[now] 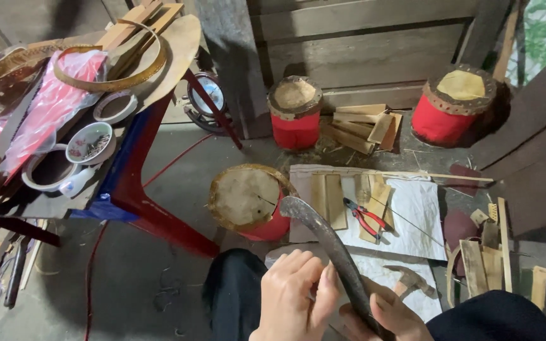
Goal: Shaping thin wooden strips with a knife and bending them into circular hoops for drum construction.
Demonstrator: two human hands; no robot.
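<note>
Our right hand (383, 316) is clamped on the curved knife (333, 249), blade running up-left toward the drum (248, 199), while our left hand (295, 297) pinches something small beside it.

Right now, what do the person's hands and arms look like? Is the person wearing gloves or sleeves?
No gloves: the left hand and the right hand are both bare, with no rings showing. The nails that show look short and plain. Only the hands and wrists are in view at the bottom edge, with no sleeve or watch on them; the arms are out of view. Below them are knees in dark black trousers.
</note>
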